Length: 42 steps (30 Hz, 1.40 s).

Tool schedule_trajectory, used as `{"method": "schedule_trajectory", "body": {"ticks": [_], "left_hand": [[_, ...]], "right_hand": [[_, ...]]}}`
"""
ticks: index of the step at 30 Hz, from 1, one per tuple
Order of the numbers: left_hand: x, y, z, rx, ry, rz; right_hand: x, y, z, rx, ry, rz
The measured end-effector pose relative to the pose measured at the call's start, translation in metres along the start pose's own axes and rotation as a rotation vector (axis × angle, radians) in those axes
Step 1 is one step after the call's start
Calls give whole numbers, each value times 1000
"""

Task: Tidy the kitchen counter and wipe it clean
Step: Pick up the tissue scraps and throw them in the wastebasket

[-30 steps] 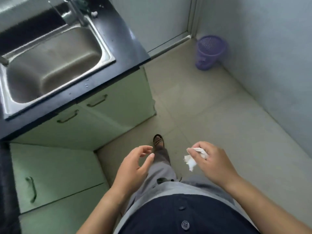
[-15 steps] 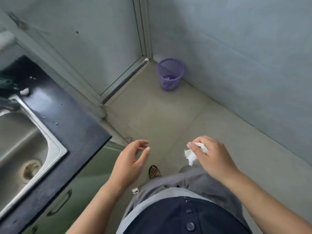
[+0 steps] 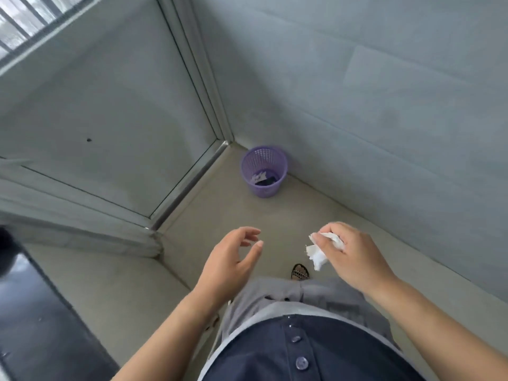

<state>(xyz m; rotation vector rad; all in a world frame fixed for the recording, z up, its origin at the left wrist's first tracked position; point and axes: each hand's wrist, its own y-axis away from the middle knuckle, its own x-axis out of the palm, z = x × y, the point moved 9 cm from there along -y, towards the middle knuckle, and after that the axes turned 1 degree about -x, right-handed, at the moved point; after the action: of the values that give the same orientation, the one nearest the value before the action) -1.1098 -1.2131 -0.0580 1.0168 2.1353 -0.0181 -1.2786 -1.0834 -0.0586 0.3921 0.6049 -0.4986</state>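
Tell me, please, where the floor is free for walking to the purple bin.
The floor is bare from the sandal to the purple bin, between door track and wall. The counter crowds only the left side.

The view has swung off the sink toward the purple bin (image 3: 264, 171), leaving only the counter's (image 3: 35, 312) edge.

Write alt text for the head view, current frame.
Seen from above, a person's right hand pinches a crumpled white tissue while the empty left hand hangs open beside it. Ahead, a purple mesh bin stands on the floor in the corner, some scraps inside. A black counter edge shows at lower left.
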Motion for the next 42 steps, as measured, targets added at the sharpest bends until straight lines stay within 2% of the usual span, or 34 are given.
{"method": "schedule_trajectory", "body": {"ticks": [4,10,18,23,26,29,34,42], "left_hand": [[-13,-64,-20,16,16,-22],[-49,-155,7,-59,44,-35],[-119,-317,19,-33,-22,29],[-122,-400,52,-89,-41,79],[-105,-444,88,-159,-23,105],[-78,-478,136,-306,120,62],[2,-526,225,-484,265,35],[117,-600,393,-603,69,-29]], "right_hand": [[-17,-69,-3,34,-2,22],[-6,-164,-2,106,-32,76],[-4,-320,41,130,-125,27],[23,-395,23,197,-167,64],[56,-442,-3,222,-153,118],[102,-485,-43,233,-88,190],[181,-536,-135,256,79,273],[308,-606,-272,249,136,389]]}}
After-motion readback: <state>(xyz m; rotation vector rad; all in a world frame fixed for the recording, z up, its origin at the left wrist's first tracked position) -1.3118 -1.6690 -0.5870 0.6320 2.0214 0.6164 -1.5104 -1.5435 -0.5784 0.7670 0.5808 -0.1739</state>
